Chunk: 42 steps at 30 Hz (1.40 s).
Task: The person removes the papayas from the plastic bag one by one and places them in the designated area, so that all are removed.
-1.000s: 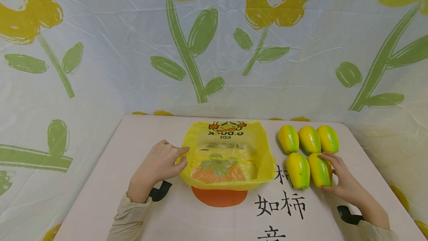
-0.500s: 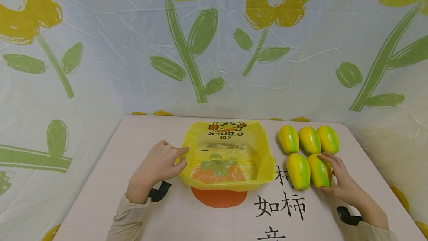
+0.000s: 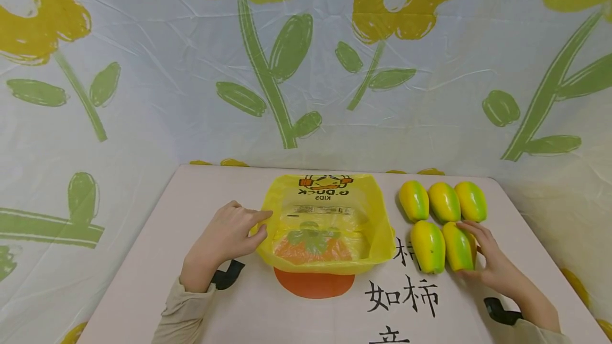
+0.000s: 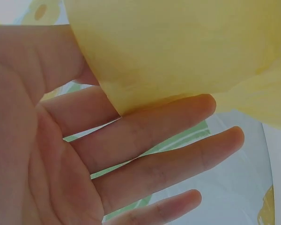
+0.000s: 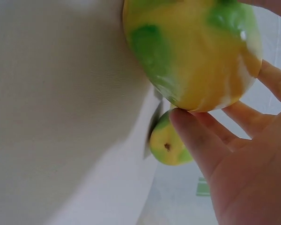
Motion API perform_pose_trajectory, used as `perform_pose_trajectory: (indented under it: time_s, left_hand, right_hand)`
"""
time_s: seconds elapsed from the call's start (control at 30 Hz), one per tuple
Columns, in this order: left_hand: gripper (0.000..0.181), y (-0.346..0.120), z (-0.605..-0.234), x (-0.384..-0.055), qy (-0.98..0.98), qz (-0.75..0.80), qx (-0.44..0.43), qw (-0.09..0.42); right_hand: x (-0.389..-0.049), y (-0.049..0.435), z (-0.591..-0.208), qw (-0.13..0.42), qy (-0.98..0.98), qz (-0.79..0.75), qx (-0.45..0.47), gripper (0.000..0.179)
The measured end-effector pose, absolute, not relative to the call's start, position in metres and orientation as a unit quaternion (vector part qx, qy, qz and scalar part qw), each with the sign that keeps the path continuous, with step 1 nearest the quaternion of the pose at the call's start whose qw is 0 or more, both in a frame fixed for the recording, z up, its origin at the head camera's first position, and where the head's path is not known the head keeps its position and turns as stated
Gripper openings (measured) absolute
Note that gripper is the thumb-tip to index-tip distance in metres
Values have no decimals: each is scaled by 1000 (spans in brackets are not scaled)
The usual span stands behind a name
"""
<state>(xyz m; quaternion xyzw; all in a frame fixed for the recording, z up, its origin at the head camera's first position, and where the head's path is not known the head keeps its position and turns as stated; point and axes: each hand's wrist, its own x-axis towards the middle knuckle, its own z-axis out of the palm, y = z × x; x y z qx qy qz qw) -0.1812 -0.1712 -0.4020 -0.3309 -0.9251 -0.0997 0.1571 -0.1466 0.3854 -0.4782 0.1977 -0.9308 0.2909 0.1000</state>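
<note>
In the head view a yellow plastic bag (image 3: 377,211) stands with its mouth wide open, mirrored duck lettering on its far wall. My left hand (image 3: 229,232) pinches its left rim between thumb and index finger. Seen from the left wrist, the other fingers (image 4: 164,173) stretch out beside the plastic, and the thumb tip is hidden behind it. My right hand (image 3: 492,259) grips a glossy yellow-green papaya (image 3: 457,247), fingers over its far end and thumb at its near end. The right wrist view shows that papaya (image 5: 196,51) close up, fingertips against its skin.
Another papaya (image 3: 427,248) lies just left of the gripped one. Three more, one being the papaya (image 3: 444,201) in the middle, form a row behind. The pale tabletop (image 3: 296,323) bears black characters and an orange print. A flowered cloth (image 3: 191,41) hangs around the back and sides.
</note>
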Motion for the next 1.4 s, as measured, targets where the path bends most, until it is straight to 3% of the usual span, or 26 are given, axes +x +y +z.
perform_pose_trajectory:
  time_s: [1.4]
  left_hand:
    - [27,-170,-403,-181,-928,-107,-325,150]
  right_hand:
    - [-148,384,-480,85,-928,318,173,99]
